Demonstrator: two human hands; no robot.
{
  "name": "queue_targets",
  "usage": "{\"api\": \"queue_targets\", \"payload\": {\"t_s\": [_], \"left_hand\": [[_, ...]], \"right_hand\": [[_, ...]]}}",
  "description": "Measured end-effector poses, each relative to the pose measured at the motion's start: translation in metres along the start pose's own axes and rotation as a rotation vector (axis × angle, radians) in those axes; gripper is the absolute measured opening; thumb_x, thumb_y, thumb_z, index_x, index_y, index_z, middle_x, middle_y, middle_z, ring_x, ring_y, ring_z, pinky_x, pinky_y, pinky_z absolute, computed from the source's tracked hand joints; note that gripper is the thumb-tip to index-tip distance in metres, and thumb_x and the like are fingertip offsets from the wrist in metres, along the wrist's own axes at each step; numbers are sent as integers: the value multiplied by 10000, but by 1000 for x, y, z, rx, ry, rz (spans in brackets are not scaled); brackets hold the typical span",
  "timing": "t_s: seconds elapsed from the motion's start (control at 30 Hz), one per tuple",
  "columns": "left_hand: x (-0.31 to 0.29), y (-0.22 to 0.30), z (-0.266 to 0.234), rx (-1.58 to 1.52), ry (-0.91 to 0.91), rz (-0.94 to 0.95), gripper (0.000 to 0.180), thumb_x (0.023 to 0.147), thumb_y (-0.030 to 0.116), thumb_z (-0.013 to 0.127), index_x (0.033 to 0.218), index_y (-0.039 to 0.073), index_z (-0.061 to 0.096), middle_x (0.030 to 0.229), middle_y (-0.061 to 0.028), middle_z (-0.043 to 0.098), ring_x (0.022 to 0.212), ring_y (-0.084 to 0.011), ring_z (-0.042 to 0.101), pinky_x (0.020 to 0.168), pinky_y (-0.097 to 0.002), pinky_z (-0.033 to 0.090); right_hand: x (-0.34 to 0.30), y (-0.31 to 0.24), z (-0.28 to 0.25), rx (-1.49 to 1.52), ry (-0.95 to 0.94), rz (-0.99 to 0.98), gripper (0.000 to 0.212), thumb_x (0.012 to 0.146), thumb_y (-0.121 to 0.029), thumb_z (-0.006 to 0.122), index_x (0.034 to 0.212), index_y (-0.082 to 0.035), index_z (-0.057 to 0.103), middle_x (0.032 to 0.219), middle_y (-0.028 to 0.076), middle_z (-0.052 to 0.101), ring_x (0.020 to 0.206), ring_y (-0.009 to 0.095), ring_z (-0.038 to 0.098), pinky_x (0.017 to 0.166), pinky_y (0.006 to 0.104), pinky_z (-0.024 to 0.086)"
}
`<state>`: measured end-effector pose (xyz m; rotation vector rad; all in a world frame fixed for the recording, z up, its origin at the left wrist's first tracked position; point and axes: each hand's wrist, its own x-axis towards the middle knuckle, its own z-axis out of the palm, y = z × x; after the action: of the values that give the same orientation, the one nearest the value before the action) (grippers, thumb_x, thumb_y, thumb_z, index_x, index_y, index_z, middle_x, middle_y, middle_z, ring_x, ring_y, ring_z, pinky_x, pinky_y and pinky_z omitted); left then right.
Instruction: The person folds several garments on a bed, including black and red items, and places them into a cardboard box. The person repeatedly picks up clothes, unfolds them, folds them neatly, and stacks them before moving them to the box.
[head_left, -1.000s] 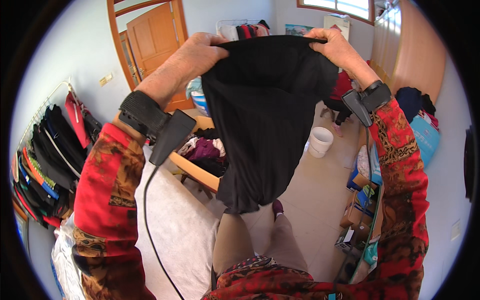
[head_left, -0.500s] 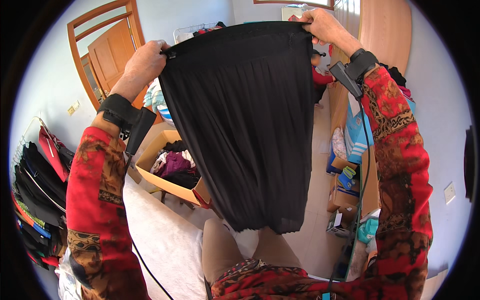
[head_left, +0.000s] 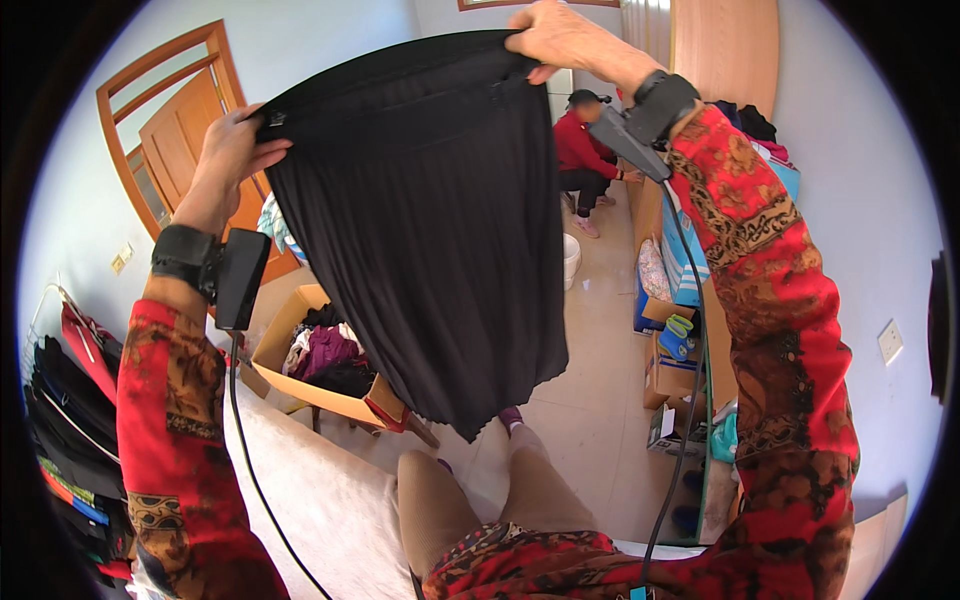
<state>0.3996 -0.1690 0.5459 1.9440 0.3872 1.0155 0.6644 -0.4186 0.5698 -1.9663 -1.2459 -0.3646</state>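
The fingers of the left hand (head_left: 232, 150) at ten o'clock and right hand (head_left: 565, 40) near one grip a black skirt (head_left: 430, 220), hanging toward eleven. Beyond are a cardboard box (head_left: 315, 393) at eight and a crouching person (head_left: 578, 145) at one.

From where I stand, a plain black garment (head_left: 430, 220) hangs spread in the air, its top edge pulled out between the left hand (head_left: 230, 150) and the right hand (head_left: 568, 42). The right corner sits higher than the left, where a small pale mark shows. Soft lengthwise folds run down to a narrower, wavy hem.
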Motion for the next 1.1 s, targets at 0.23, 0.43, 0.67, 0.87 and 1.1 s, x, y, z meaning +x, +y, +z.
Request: {"api": "queue_targets", "payload": {"t_s": [0.23, 0.43, 0.67, 0.87, 1.1], "left_hand": [[15, -11, -14, -504, 144, -302, 229, 975, 62, 353, 1101, -62, 498, 1023, -168, 593, 918, -288, 631, 861, -469, 570], [20, -16, -3, -563, 353, -338, 290, 966, 99, 394, 1153, -69, 539, 1062, -194, 646, 927, -301, 661, 909, -451, 528], [-23, -4, -11, 152, -69, 10, 252, 925, 133, 540, 1083, -43, 623, 928, -69, 666, 826, -149, 644, 734, -273, 515], [-57, -31, -41, 1049, -248, 486, 249, 839, 146, 685, 1043, 8, 646, 880, -161, 672, 797, -302, 659, 750, -349, 511], [-33, -69, -59, 1278, -14, 467, 183, 884, 120, 618, 1037, 19, 627, 783, -162, 654, 808, -338, 664, 729, -403, 530]], "right_hand": [[-32, -67, 21, -126, -271, -6, 455, 842, -290, 593, 1150, 45, 595, 890, 135, 668, 712, 185, 694, 728, 274, 570], [-40, -74, 56, -171, -628, -106, 426, 817, -251, 677, 1176, -27, 624, 976, 80, 677, 733, 157, 658, 707, 281, 550], [-33, -39, 86, -337, -212, -239, 381, 724, -294, 740, 899, 39, 678, 773, 172, 680, 737, 277, 693, 656, 365, 551], [-33, -17, 79, 80, 106, 244, 283, 846, -164, 516, 1023, 23, 634, 686, 142, 673, 527, 173, 659, 476, 286, 547], [-27, -17, 88, 511, 27, 59, 386, 853, 50, 350, 1172, 95, 564, 1003, 220, 652, 732, 230, 710, 678, 283, 612]]}}
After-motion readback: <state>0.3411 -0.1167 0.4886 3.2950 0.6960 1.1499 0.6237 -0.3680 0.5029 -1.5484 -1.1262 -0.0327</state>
